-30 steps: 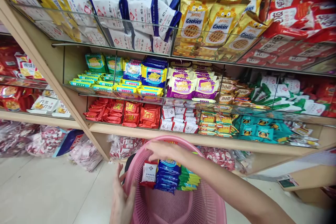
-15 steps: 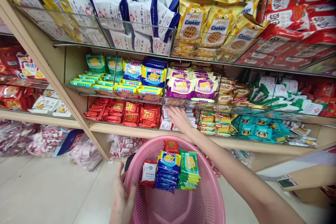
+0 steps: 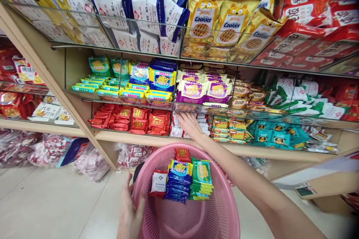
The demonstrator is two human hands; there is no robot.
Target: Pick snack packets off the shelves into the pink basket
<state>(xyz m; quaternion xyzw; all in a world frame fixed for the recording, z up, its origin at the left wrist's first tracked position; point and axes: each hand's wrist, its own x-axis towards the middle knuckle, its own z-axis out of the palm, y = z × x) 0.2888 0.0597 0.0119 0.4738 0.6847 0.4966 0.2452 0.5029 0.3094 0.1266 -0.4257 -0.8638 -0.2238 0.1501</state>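
Observation:
My left hand (image 3: 131, 209) is closed on the left rim of a pink plastic basket (image 3: 228, 205), thumb on the near side and fingers partly hidden. In the basket lie a stack of blue biscuit packets (image 3: 178, 183), a stack of green biscuit packets (image 3: 202, 175), a red packet (image 3: 182, 154) and a white-and-red packet (image 3: 159, 182). Reaching into the bottom shelf, my right hand (image 3: 190, 125) rests with stretched fingers on small white packets (image 3: 176, 131). Its fingertips are under the edge of the shelf above.
Red packets (image 3: 158, 122) fill the compartment left of my right hand; yellow-green packets (image 3: 228, 125) and teal packets (image 3: 272, 132) lie to its right. Purple soda biscuits (image 3: 190, 91) sit above, behind a clear shelf lip (image 3: 202, 109). Plastic bags (image 3: 133, 155) of goods lie below.
The view has shifted slightly, with the shelves a little lower to the left. My right hand stays on the white packets and my left on the basket.

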